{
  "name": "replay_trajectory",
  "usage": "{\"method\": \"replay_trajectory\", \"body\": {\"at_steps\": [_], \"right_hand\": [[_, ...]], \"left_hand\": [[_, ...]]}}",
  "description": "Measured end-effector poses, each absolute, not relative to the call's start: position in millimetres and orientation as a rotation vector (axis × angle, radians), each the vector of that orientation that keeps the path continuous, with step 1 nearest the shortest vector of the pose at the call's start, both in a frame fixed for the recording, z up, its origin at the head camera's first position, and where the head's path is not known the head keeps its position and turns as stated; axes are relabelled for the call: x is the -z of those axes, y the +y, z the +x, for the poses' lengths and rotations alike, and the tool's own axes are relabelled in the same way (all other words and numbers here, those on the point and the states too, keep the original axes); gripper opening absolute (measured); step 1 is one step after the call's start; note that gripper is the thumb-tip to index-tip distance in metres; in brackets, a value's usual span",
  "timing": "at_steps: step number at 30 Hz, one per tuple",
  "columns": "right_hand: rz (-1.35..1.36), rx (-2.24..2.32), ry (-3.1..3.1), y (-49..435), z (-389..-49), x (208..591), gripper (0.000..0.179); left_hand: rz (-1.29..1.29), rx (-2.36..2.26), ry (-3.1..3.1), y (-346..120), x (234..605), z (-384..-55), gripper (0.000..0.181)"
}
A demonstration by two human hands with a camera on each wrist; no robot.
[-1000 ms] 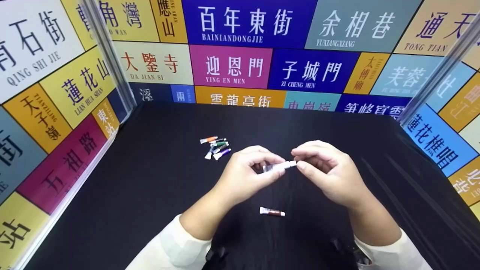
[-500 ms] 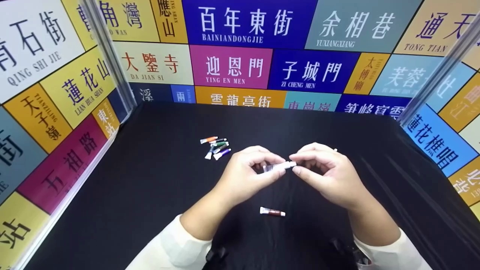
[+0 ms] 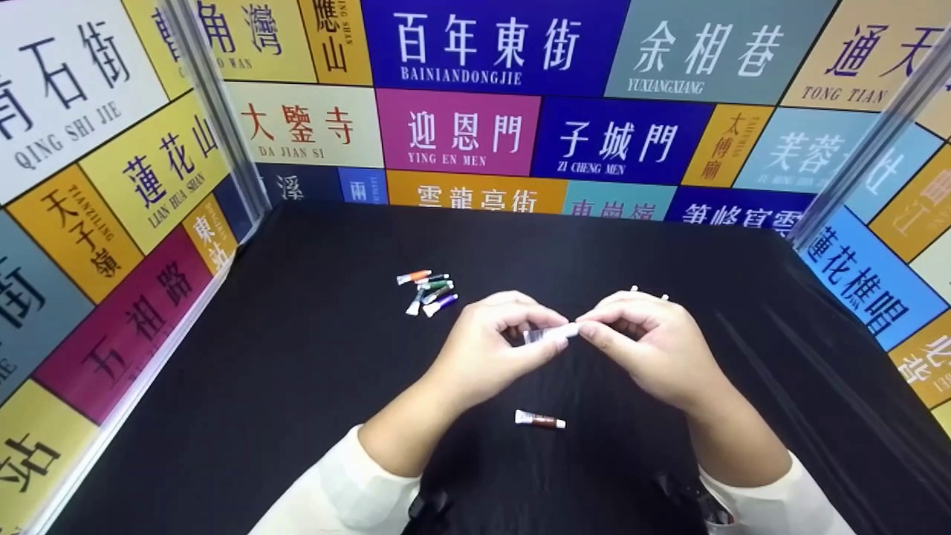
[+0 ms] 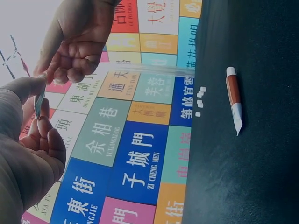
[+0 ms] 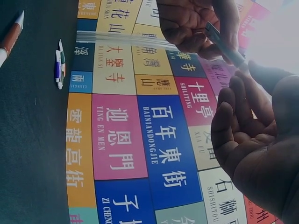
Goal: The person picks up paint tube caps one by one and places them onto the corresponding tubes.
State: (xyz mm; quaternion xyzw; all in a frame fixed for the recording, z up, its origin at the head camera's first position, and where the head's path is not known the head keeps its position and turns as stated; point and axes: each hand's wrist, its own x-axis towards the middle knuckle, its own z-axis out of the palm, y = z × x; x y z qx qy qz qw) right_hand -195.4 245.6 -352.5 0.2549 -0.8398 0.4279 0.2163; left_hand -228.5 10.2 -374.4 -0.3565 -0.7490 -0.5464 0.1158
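Above the black table, my left hand [image 3: 494, 349] pinches a small, pale paint tube [image 3: 544, 334] between thumb and fingers. Its white capped end points right, where the thumb and forefinger of my right hand [image 3: 657, 345] pinch it. In the right wrist view the tube [image 5: 227, 45] slants between both hands, its flat end by the left fingers. Lying on the cloth nearer the body is a brown-red paint tube [image 3: 540, 420] with a white cap.
A loose pile of several paint tubes [image 3: 440, 288], orange, green and purple among them, lies beyond the left hand. Several small white pieces [image 4: 200, 95] rest on the black cloth [image 3: 312, 357] behind the right hand. Printed panels [image 3: 461, 134] enclose the back and sides.
My right hand has moved slightly left and down, its thumb and forefinger closing onto the tube's capped end. White bits behind it have come into view. The left hand stays nearly still.
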Motion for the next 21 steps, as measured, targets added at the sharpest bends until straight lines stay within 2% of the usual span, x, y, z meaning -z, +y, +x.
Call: {"method": "replay_trajectory", "body": {"at_steps": [6, 13, 21], "right_hand": [[0.708, -1.282, -2.325, 246.5, -195.2, 352.8, 0.023], [0.814, -1.462, -2.253, 248.5, -194.8, 351.1, 0.042], [0.931, -1.445, -2.174, 249.7, -197.7, 355.1, 0.041]], "left_hand": [[-1.039, 1.606, -2.184, 10.4, 374.4, -228.2, 0.016], [-1.034, 1.599, -2.186, 10.4, 375.1, -228.6, 0.017], [-1.008, 1.646, -2.18, 10.0, 375.8, -230.0, 0.015]]}}
